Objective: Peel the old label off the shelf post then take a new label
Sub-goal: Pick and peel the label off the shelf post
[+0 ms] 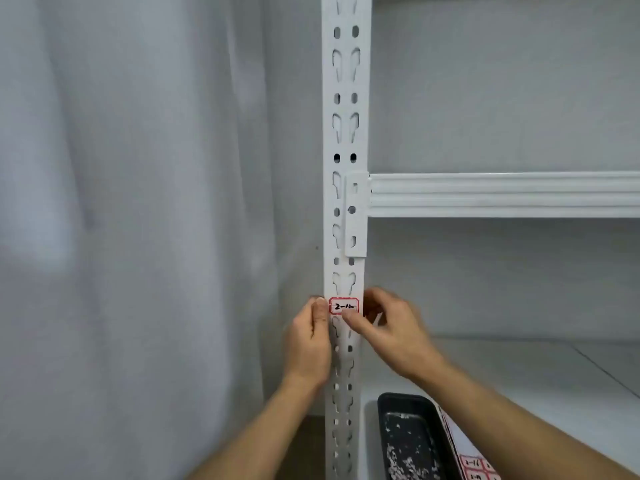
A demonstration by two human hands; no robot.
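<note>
Red-bordered paper label (343,306) on perforated white metal shelf post (346,133), flanked by left hand (309,344) gripping the post and right hand (391,329), thumb tip pressing the label's lower edge.

1 view is supplied, from a wide-angle camera worn on the person's head. It faces forward and slightly downward, square onto the white shelf post (346,140), which runs top to bottom through the frame centre. The camera stands close: both forearms enter from the bottom edge, and the left hand (308,341) and right hand (391,330) sit in the lower centre. The shelf beam (502,194) extends to the right edge; a grey curtain (138,202) fills the left half. Straight lines bow slightly near the edges.
</note>
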